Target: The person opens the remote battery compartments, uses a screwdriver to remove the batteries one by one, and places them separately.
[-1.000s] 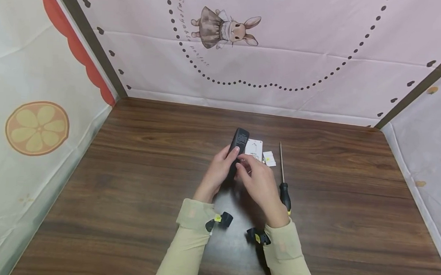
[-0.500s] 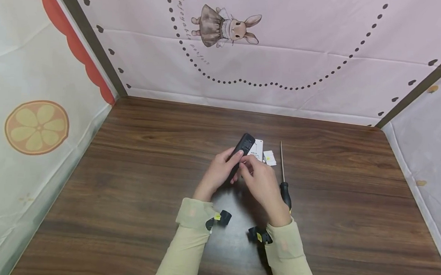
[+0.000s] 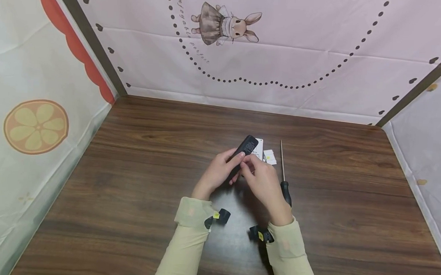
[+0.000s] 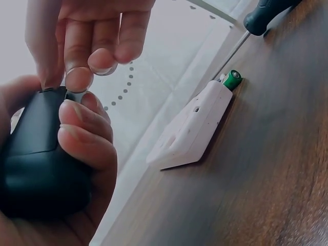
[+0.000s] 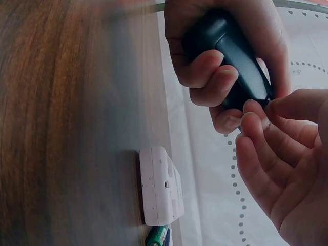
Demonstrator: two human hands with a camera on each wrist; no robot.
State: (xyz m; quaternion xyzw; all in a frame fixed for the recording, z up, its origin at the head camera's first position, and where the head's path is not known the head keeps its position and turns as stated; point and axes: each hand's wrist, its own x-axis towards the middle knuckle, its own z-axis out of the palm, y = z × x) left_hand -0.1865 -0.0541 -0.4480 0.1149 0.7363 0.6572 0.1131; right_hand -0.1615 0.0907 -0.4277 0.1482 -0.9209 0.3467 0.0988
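My left hand [image 3: 217,170] grips a black remote control [image 3: 248,145], its fingers wrapped round the body and its thumb lying along the back, where small print shows. Raised off the table, the remote tilts to the upper right. In the left wrist view a seam outlines a cover panel [image 4: 38,123] on it. My right hand [image 3: 261,174] has its fingers curled in, with thumb and fingertips at one end of that panel, close to the left fingertips. Those fingers hide what lies between them at the panel's end.
Beyond the hands lies a white box-shaped device [image 5: 156,187] with a small hole in its side. A green battery [image 4: 233,79] is beside it, and a small white piece [image 3: 269,157] sits to its right. Farther right is a screwdriver [image 3: 285,192] with a black handle.
The remote control has swung from nearly upright to leaning right, its top now covering part of the white device. Both hands stay together at it, the right shifted slightly.
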